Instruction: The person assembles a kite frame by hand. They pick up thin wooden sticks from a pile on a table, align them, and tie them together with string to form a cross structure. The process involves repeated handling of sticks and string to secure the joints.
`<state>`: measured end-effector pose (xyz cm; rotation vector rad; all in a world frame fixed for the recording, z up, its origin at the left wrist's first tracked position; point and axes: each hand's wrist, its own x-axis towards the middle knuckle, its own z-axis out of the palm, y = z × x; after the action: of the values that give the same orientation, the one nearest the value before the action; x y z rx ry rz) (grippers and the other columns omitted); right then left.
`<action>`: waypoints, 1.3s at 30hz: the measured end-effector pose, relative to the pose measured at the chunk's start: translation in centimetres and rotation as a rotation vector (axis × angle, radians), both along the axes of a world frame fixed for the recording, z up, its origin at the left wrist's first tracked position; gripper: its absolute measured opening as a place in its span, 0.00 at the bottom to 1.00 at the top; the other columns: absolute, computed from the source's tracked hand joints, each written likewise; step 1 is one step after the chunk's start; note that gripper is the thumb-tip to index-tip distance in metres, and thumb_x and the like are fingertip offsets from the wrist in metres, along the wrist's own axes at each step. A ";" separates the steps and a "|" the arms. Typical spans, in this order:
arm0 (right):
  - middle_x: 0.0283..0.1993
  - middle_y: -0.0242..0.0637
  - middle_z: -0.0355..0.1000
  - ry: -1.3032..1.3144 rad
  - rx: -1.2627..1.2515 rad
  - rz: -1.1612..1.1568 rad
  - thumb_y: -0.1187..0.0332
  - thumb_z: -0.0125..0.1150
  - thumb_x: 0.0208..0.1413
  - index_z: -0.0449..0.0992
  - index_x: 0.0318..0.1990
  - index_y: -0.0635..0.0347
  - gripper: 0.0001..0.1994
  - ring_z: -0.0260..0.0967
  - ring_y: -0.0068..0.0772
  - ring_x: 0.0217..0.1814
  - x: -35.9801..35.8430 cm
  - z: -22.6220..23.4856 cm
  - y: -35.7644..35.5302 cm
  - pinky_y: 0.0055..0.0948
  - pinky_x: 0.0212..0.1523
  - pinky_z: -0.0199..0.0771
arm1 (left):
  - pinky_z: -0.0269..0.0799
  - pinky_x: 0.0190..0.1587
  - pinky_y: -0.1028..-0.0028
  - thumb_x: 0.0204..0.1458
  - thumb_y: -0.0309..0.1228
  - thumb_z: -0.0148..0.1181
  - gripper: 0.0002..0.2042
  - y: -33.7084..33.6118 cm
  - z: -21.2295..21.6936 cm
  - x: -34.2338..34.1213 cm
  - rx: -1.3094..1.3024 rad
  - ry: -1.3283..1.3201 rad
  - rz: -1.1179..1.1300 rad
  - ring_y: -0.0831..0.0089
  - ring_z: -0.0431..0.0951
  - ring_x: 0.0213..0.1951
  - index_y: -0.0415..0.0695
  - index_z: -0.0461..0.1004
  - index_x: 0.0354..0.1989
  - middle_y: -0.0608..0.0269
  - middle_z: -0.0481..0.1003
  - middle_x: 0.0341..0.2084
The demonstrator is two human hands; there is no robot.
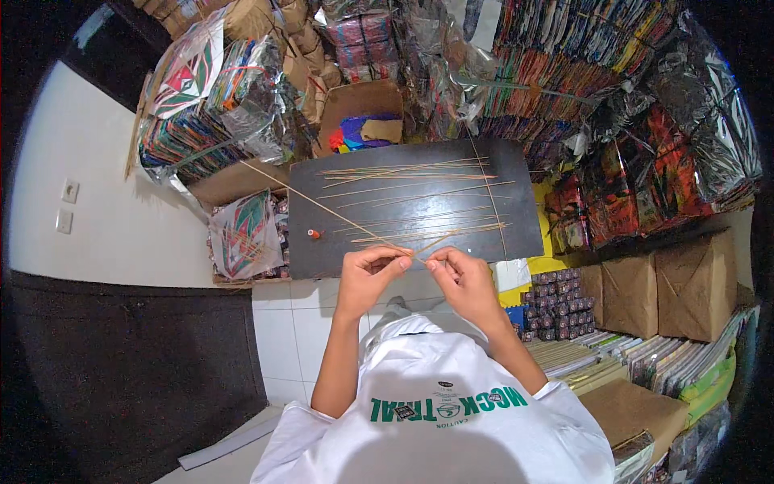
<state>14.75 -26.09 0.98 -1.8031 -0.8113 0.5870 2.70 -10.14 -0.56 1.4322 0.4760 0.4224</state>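
Observation:
Both my hands meet above the near edge of a dark table. My left hand [372, 273] is closed, its thumb and fingers pinching a long thin bamboo stick [322, 206] that slants up to the far left. From the same fingertips a second bamboo stick [436, 243] points up to the right, crossing the first near my grip. My right hand [459, 278] is closed in a pinch beside the crossing; whatever lies between its fingertips is too fine to tell. Left of my hands, a small orange spool [314, 234] rests on the table.
Several loose bamboo sticks [403, 171] lie across the dark table [306, 262]. An open cardboard box [363, 97] with coloured material stands behind it. Bundled stacks [556, 64] rise at the back and right. Small dark packs [560, 306] are piled at right, near brown paper-wrapped parcels [693, 282].

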 end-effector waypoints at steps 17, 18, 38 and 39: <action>0.15 0.41 0.65 -0.044 0.025 0.040 0.67 0.58 0.60 0.78 0.40 0.64 0.09 0.60 0.28 0.14 -0.4 0.2 -0.1 0.33 0.20 0.57 | 0.74 0.36 0.79 0.52 0.23 0.66 0.06 0.0 0.1 -0.5 -0.001 -0.043 -0.008 0.80 0.78 0.35 0.35 0.82 0.38 0.59 0.81 0.37; 0.16 0.42 0.65 -0.042 0.020 0.044 0.67 0.58 0.60 0.78 0.40 0.64 0.09 0.61 0.29 0.15 -0.4 0.2 -0.1 0.33 0.20 0.58 | 0.74 0.36 0.79 0.52 0.23 0.66 0.06 0.0 0.0 -0.5 -0.006 -0.047 -0.008 0.79 0.78 0.35 0.35 0.82 0.38 0.59 0.81 0.37; 0.16 0.42 0.65 -0.031 0.030 0.010 0.67 0.58 0.60 0.78 0.38 0.65 0.09 0.60 0.27 0.15 -0.5 0.0 -0.2 0.32 0.20 0.59 | 0.78 0.36 0.77 0.52 0.25 0.67 0.08 -0.1 -0.3 -0.6 -0.029 0.020 -0.012 0.76 0.80 0.32 0.33 0.81 0.37 0.57 0.81 0.35; 0.16 0.42 0.65 -0.019 0.022 0.011 0.67 0.58 0.60 0.78 0.38 0.64 0.09 0.60 0.27 0.15 -0.5 0.1 -0.2 0.32 0.20 0.59 | 0.78 0.36 0.77 0.51 0.24 0.67 0.08 -0.2 -0.3 -0.5 -0.009 0.010 -0.008 0.76 0.80 0.33 0.33 0.81 0.37 0.57 0.81 0.35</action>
<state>14.21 -26.26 1.05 -1.7879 -0.8386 0.5667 2.16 -10.31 -0.82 1.4274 0.4792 0.4060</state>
